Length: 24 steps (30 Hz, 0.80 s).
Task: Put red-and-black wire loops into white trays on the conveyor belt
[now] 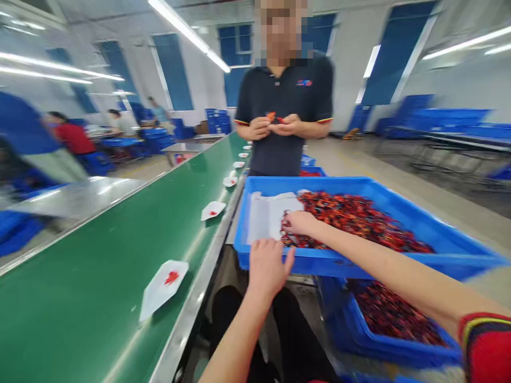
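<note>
My right hand (302, 222) reaches into a blue plastic tray (339, 184), its fingers curled at the left edge of a heap of small red, orange and black pieces (351, 213). What kind of pieces they are is too small to tell, and its fingertips are partly hidden among them. On the near left rim of the tray lies my left hand (266, 265), fingers over the edge and thumb held apart, with nothing seen in it. A white sheet (261, 215) lines the tray's left end, between the two hands.
Left of the tray runs a green conveyor belt (107, 255) with a metal edge. It carries a row of white paper pieces (159, 295) with small red bits on them. Another blue bin (399, 351) of pieces stands below. Across the tray a co-worker (279, 143) holds red pieces in both hands.
</note>
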### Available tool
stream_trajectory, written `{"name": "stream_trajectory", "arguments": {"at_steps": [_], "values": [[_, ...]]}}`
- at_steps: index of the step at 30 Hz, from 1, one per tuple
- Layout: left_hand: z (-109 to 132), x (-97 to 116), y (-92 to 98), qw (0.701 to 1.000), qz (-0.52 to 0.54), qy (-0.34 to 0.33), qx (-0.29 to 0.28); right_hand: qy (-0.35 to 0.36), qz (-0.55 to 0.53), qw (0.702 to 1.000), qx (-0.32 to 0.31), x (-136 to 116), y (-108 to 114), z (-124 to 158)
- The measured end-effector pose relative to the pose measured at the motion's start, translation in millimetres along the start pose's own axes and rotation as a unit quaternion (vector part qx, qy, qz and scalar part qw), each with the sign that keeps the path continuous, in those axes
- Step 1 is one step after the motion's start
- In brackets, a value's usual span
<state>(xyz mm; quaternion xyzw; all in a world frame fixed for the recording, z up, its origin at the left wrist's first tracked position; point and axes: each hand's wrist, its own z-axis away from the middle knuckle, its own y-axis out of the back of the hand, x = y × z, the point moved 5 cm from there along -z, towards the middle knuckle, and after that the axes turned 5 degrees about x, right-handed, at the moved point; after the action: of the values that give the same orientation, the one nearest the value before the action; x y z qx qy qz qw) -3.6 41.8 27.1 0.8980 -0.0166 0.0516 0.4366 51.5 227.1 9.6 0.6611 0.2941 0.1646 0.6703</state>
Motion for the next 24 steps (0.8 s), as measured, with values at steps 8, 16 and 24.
{"name": "stream_trajectory", "arguments": {"at_steps": [8, 16, 24], "values": [[8, -3, 4.9, 0.998, 0.040, 0.037, 0.010, 0.154, -0.118, 0.981, -0.004, -36, 25, -7], [20, -29, 27.6, 0.901, 0.349, 0.203, 0.159, 0.033, -0.593, 0.794, -0.131, -60, 33, 33], [26, -31, 40.3, 0.850, 0.423, 0.249, 0.191, 0.083, -0.623, 0.760, -0.162, -95, 29, 61]]}}
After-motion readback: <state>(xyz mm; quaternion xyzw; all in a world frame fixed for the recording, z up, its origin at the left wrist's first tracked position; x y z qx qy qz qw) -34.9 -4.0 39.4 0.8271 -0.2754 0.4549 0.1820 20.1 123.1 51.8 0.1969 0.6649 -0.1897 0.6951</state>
